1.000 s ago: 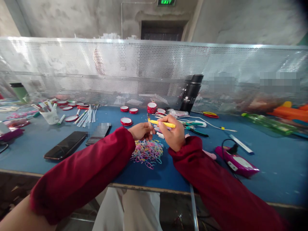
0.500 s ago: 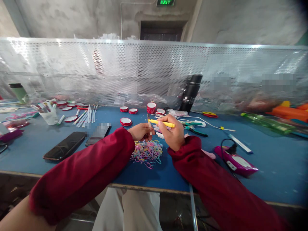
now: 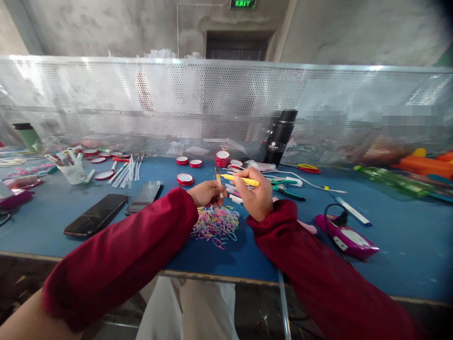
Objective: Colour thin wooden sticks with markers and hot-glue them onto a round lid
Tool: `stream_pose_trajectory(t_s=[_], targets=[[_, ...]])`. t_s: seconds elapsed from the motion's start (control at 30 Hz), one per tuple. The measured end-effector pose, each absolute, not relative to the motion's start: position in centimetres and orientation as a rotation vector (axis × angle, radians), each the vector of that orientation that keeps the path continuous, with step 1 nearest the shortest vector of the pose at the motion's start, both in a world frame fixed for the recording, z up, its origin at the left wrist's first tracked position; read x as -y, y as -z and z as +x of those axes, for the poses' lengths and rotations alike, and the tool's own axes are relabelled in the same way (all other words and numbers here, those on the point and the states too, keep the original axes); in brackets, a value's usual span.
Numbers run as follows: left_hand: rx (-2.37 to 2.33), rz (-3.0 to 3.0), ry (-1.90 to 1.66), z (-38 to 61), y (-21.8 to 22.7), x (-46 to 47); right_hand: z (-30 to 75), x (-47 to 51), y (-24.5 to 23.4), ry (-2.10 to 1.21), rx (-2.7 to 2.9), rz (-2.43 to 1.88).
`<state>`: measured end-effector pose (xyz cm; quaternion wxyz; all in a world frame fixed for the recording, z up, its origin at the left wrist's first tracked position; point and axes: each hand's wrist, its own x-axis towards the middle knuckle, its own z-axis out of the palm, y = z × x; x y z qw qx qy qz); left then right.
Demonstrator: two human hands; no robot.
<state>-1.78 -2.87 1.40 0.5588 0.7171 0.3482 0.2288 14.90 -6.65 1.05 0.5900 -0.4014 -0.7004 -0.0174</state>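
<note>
I'm pinching thin stick (image 3: 218, 179) in left hand (image 3: 206, 193): dark top, pale bottom. Right hand (image 3: 257, 196) holding bright yellow pen (image 3: 249, 181), pointing it at stick.

Grn sign (image 3: 242, 4) abv doorway (image 3: 240, 43) reads "EXIT"; blk flask (image 3: 281, 134) txt illegible.

Yellow pen (image 3: 252, 182), multicoloured bands (image 3: 217, 224).

Right of our right grip (image 3: 259, 196), we have a passage over bare bench (image 3: 318, 200) between the pliers (image 3: 292, 193) and the purple power strip (image 3: 348, 240); beyond our left grip (image 3: 207, 192), red-rimmed discs (image 3: 185, 179) obstruct us, and on its near side, coloured bands (image 3: 216, 224).
</note>
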Motion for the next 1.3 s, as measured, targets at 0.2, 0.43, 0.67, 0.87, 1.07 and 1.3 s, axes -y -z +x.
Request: stream_pose_trajectory(t_s=[0.2, 0.43, 0.67, 0.87, 1.07, 1.3], targets=[[-0.832, 1.681, -0.537, -1.83, -1.44, 2.80, 14.93, 6.62, -0.96, 0.021, 1.628, -0.902], [-0.843, 1.680, -0.523, -1.75, -1.37, 2.74, 14.97, 6.58, -0.89, 0.054, 1.637, -0.897], [-0.842, 1.692, -0.517, -1.73, -1.53, 2.76, 14.94, 6.53, -0.81, 0.055, 1.643, -0.895], [-0.846, 1.692, -0.511, -1.71, -1.44, 2.74, 14.94, 6.58, -0.85, 0.077, 1.644, -0.896], [-0.846, 1.693, -0.511, -1.71, -1.51, 2.84, 14.90, 6.63, -0.95, 0.062, 1.646, -0.897], [-0.843, 1.691, -0.520, -1.75, -1.45, 2.78, 14.91, 6.60, -0.97, 0.068, 1.648, -0.899]])
